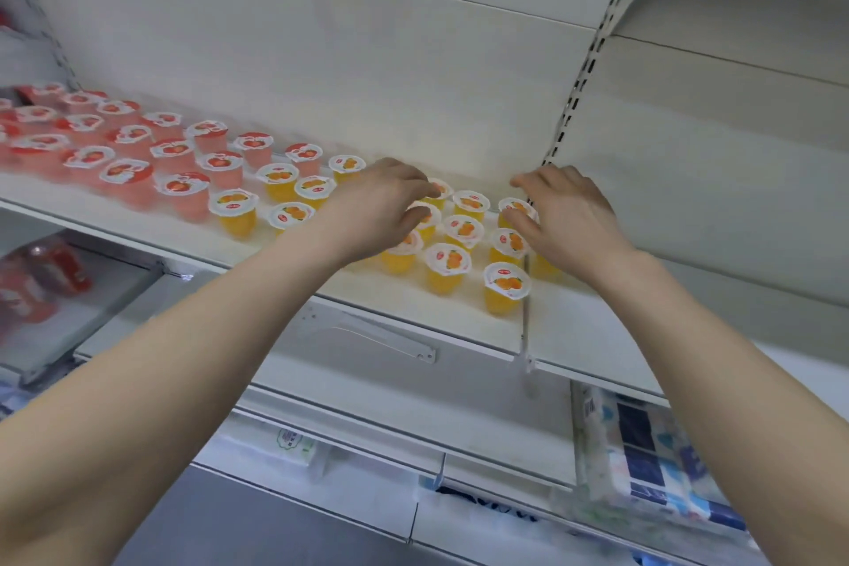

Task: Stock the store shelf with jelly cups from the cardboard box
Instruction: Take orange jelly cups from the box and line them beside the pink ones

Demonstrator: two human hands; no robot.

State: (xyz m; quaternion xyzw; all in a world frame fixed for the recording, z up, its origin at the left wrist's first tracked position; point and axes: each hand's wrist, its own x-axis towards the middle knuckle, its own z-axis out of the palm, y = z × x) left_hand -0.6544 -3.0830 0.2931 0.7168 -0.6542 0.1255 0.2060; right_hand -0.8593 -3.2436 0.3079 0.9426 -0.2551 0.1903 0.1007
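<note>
Orange jelly cups (448,260) touching curled fingers (416,216) of left hand (367,211) and right hand (569,221)

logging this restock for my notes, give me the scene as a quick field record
shelf: white, stocked in rows
red jelly cups: left part
orange jelly cups: right part, under both hands
left hand: fingers curled over back-row orange ones, grip unclear
right hand: fingers at one orange cup by slotted upright, grip unclear
cardboard box: not in view

Shop aisle: white metal gondola shelf (413,313), slotted upright (592,55), jelly cups (448,264) in rows, packaged goods (643,473) below.
</note>
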